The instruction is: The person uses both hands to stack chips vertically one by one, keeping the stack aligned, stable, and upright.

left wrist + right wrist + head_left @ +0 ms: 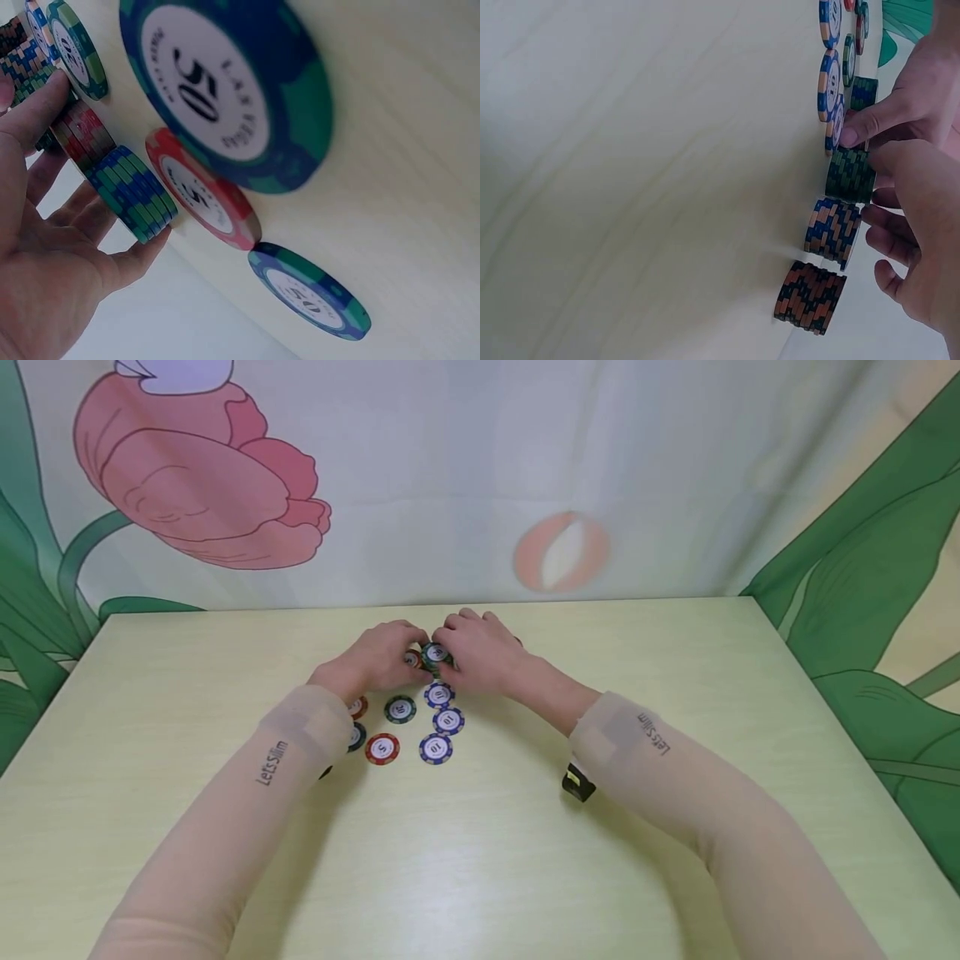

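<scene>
My left hand (386, 656) and right hand (483, 652) meet at the back middle of the table, on either side of a green poker chip stack (435, 654). In the right wrist view both thumbs touch this green stack (850, 176), with fingers curled behind it. Left of it, a red chip stack (84, 139) and a blue-green chip stack (131, 191) stand within my left hand's spread; its little finger touches the blue-green one. Beyond my right fingers are a blue-and-orange stack (832, 229) and a black-and-orange stack (810, 296).
Loose chips lie in front of the stacks: several blue 10s (448, 721), a green chip (400, 709), a red 5 (382, 749) and others partly under my left sleeve (307, 727). A patterned curtain (420, 485) hangs behind the table's back edge.
</scene>
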Demonstrator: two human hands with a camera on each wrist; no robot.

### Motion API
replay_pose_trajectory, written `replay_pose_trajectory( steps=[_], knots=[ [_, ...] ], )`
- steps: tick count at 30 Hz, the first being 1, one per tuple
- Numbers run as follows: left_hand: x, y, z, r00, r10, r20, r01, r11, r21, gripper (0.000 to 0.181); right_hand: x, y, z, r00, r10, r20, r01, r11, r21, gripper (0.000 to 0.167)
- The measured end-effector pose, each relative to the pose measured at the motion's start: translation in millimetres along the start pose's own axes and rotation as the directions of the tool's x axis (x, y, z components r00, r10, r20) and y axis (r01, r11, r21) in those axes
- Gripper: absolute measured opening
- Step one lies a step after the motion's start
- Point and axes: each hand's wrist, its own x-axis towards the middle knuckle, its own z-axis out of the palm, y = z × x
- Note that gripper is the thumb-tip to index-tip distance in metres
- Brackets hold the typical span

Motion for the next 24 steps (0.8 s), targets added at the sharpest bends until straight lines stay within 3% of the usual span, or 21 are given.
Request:
replay_pose_trajectory(
  steps=[9, 24],
  knots=[
    [0.4, -0.4, 0.4, 1.000, 0.004, -0.002, -0.004, 1.000, 0.014, 0.057, 1.1, -2.8, 2.0, 0.999, 0.038, -0.024, -0.037, 0.998, 0.050, 0.041],
    [1.7, -2.1, 2.3, 1.000, 0.009, -0.002, -0.009, 1.000, 0.012, 0.056, 3.2, -9.4, 1.3, 0.998, 0.065, -0.017, -0.065, 0.998, 0.021, 0.038]
  ],
)
